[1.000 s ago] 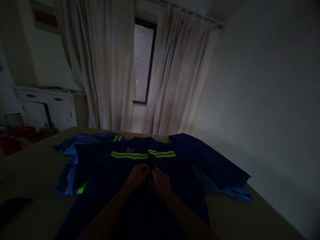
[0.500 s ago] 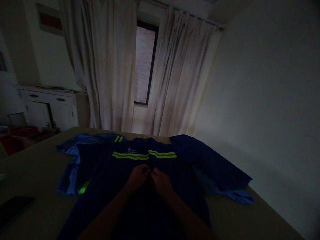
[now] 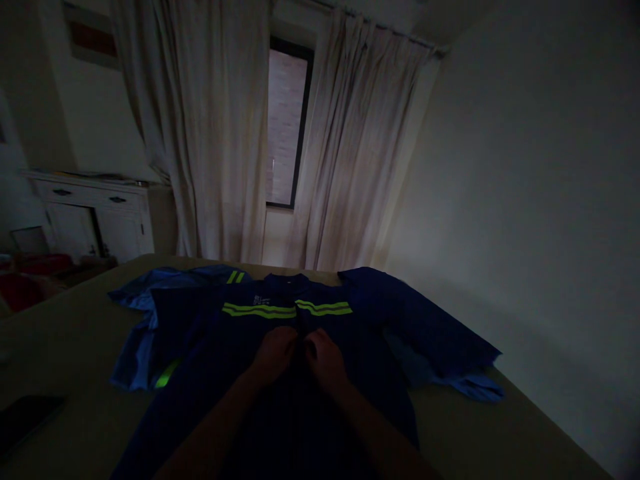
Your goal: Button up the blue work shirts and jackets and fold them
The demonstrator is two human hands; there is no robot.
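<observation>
A dark blue work jacket (image 3: 380,320) with yellow-green reflective stripes lies spread flat on a bed (image 3: 65,340), front up, sleeves out to both sides. My left hand (image 3: 274,355) and my right hand (image 3: 326,360) rest side by side on the jacket's front opening, just below the stripes. Both hands have their fingers curled and pinched on the fabric edges at the centre seam. The room is dim, so the fingertips are hard to make out.
A dark flat phone-like object (image 3: 25,417) lies on the bed at the near left. A white cabinet (image 3: 95,213) stands at the left wall. Pale curtains (image 3: 220,133) frame a window (image 3: 285,127) behind the bed. A bare wall runs along the right.
My hands have drawn slightly apart at the jacket's centre seam and shifted a little nearer to me. The jacket has stayed in place.
</observation>
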